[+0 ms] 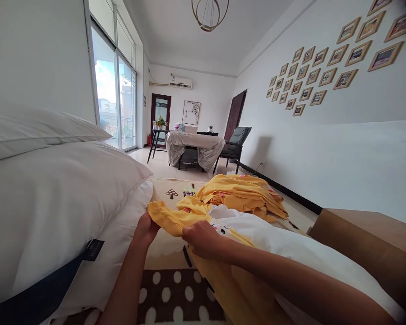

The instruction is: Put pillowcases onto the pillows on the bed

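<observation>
A yellow fabric cover (pixel 167 220) with a printed face is stretched between my hands. My left hand (pixel 146 229) is closed on its far left end, beside the white pillows. Closed on the same fabric further right is my right hand (pixel 201 238). A white pillow (pixel 274 234) lies under my right forearm, and the yellow fabric runs along its near side. Just beyond it rests a heap of yellow fabric (pixel 243 194). Beneath everything is a beige patterned mat (pixel 165 253) with a brown, white-dotted part.
White pillows (pixel 54 189) are stacked at the left, one with a dark blue band. A cardboard box (pixel 368 243) stands at the right. Further back are a covered table (pixel 196 141), a dark chair (pixel 237 142) and a plant (pixel 160 122) on a stand.
</observation>
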`<state>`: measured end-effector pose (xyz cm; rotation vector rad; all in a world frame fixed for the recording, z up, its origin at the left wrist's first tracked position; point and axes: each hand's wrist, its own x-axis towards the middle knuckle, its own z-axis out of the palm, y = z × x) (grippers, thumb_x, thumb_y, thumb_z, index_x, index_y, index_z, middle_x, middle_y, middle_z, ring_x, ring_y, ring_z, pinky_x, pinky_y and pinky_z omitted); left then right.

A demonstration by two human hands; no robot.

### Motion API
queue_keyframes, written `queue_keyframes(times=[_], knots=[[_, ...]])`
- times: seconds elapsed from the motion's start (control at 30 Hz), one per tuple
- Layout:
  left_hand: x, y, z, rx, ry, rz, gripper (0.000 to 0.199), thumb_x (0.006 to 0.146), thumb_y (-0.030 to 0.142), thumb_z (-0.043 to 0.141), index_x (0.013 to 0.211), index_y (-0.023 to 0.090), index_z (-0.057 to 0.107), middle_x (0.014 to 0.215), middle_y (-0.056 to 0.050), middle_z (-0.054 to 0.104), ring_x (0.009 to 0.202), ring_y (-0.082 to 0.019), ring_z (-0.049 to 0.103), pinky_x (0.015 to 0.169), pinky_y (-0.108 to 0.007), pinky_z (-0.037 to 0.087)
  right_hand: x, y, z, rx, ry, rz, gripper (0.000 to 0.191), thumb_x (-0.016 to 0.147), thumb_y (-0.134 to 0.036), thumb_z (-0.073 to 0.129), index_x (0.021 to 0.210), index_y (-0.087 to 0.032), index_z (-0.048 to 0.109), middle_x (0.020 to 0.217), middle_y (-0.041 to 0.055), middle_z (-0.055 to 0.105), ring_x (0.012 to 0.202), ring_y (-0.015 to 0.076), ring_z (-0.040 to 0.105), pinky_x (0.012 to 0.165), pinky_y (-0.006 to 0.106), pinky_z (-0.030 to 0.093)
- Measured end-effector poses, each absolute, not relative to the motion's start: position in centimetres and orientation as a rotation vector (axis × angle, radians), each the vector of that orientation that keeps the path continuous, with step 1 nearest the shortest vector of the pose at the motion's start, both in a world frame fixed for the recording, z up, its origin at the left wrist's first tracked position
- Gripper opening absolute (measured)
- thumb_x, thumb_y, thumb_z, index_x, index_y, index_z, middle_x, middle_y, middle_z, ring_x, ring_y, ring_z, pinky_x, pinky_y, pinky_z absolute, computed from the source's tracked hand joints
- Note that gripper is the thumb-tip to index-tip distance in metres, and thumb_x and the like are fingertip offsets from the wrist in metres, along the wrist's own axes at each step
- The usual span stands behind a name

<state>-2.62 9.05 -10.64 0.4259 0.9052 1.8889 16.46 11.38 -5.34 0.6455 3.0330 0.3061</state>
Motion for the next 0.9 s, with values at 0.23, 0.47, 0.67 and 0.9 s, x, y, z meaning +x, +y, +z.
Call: queue_keyframes(times=[0.23, 0.47, 0.67, 0.9], knots=[[-3.1, 7.0, -10.1, 0.602, 0.811, 1.669, 0.013, 0.071, 0.010, 0.051, 0.075, 0.011, 0.063, 0.070, -0.008, 0.065, 0.064, -0.025, 0.068, 0.048, -0.026, 0.046, 17.3, 13.7, -3.8, 1.065, 3.193, -0.042, 0.023, 0.091, -0.024, 0.046, 0.080, -0.015, 0.064, 0.076, 0.0054, 0.066, 0.067, 0.0127, 0.054, 0.056, 0.024, 0.025], [0.8, 6.7, -9.0, 0.770, 1.096, 1.401, 0.028, 0.081, 0.036, 0.062, 0.077, 0.008, 0.067, 0.066, -0.014, 0.067, 0.056, -0.026, 0.067, 0.040, -0.023, 0.041, 16.7, 11.8, -5.7, 0.840, 3.169, 0.189, 0.020, 0.083, -0.014, 0.047, 0.095, -0.013, 0.063, 0.081, 0.0095, 0.068, 0.069, 0.0182, 0.058, 0.057, 0.029, 0.026], [1.8, 8.5, -10.0, 0.539, 1.270, 1.689, 0.016, 0.076, 0.022, 0.070, 0.069, 0.010, 0.061, 0.050, -0.001, 0.058, 0.036, -0.010, 0.050, 0.031, -0.017, 0.033, 17.1, 13.1, -5.3, 0.785, 3.222, -0.406, 0.027, 0.093, -0.029, 0.045, 0.110, -0.016, 0.061, 0.086, 0.0059, 0.069, 0.074, 0.0153, 0.061, 0.064, 0.025, 0.037], [0.5, 8.9, -9.9, 0.329, 1.020, 1.749, 0.019, 0.087, 0.021, 0.056, 0.104, 0.014, 0.059, 0.083, -0.007, 0.069, 0.068, -0.019, 0.067, 0.059, -0.032, 0.056, 22.4, 18.6, -4.5, 1.458, 2.963, -0.369, 0.033, 0.089, -0.043, 0.049, 0.090, -0.012, 0.060, 0.092, 0.0122, 0.063, 0.083, 0.0212, 0.056, 0.067, 0.029, 0.034]])
